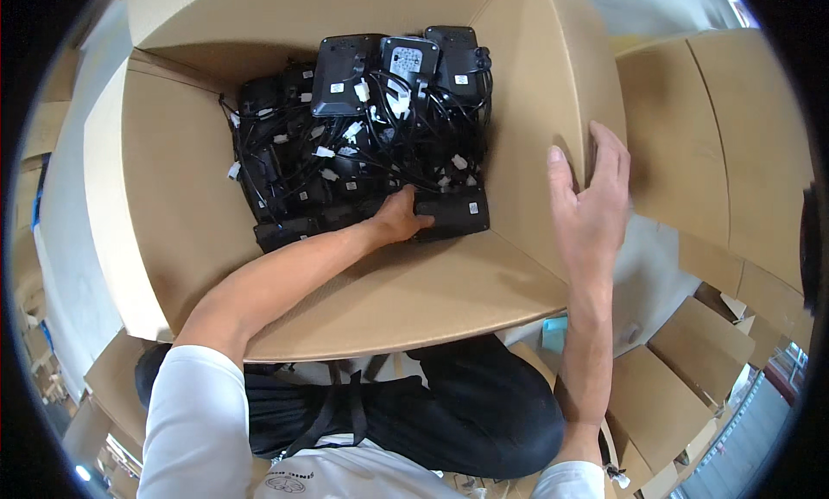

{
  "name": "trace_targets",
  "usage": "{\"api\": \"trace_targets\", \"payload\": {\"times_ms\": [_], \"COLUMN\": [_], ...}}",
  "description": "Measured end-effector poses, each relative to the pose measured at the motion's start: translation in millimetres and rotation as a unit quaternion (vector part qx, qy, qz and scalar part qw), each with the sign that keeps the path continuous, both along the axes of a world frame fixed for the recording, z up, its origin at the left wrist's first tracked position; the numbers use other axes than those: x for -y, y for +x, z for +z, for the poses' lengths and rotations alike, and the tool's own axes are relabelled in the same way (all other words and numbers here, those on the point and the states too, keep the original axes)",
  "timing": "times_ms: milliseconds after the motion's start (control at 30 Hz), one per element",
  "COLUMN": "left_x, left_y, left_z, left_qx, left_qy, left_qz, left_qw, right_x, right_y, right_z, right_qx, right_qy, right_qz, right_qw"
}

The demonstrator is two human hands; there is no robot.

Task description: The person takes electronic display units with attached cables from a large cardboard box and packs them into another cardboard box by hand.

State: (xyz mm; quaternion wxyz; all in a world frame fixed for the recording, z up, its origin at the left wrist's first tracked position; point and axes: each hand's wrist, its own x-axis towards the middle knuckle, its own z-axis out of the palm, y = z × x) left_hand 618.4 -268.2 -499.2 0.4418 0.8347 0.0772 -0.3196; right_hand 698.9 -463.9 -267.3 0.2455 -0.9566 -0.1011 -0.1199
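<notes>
A large cardboard box stands in front of me with its top uncovered. Inside it lie several flat black rectangular devices with rounded corners, small pale labels, black cables and white plugs. My left hand reaches into the box and is closed at the left end of a black device by the near wall. Its thumb rests on that device, while other fingertips are partly hidden. At the box's right wall, my right hand straddles the upper edge, thumb on the inner side and fingers outside.
Another large cardboard box stands to the right. Smaller cartons sit at the lower right, near a light blue item. My legs in black trousers are close to the box's near side.
</notes>
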Motion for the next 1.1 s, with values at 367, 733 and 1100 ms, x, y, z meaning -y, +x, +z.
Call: {"api": "trace_targets", "payload": {"times_ms": [367,733,1100], "left_x": [18.7,16.4,22.4], "left_y": [-4.8,-4.5,-6.7], "left_z": [27.1,20.9,16.3], "left_qx": [0.13,0.22,0.216], "left_qy": [0.22,0.269,0.262], "left_qz": [-0.223,-0.261,-0.282], "left_qw": [0.941,0.901,0.897], "right_x": [-0.3,-3.1,2.0], "right_y": [-0.7,-2.6,-3.2], "right_z": [4.4,5.3,-1.3], "right_qx": [-0.014,0.006,0.021], "right_qy": [-0.012,-0.062,-0.137], "right_qz": [-0.002,0.008,0.001], "right_qw": [1.0,0.998,0.99]}}
